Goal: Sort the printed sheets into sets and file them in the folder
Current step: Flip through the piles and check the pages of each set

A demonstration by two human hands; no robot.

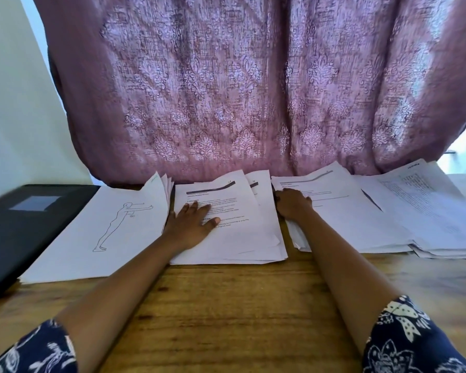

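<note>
Mauve patterned curtain [226, 90] behind wooden table [226, 305]. Closed black folder [16, 224] far left. White printed sheets [242, 238] stacked along far edge. Left hand [191, 223] flat, fingers spread, pressing middle stack. Right hand [292, 204] on next stack; grip unclear.

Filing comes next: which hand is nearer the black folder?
Left. The left hand lies on the middle stack, toward the folder; the right hand sits on the next stack, farther away.

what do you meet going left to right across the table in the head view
black folder → pile topped by the body-outline drawing → left hand → middle pile of text pages → right hand → third pile → far-right pile
</note>
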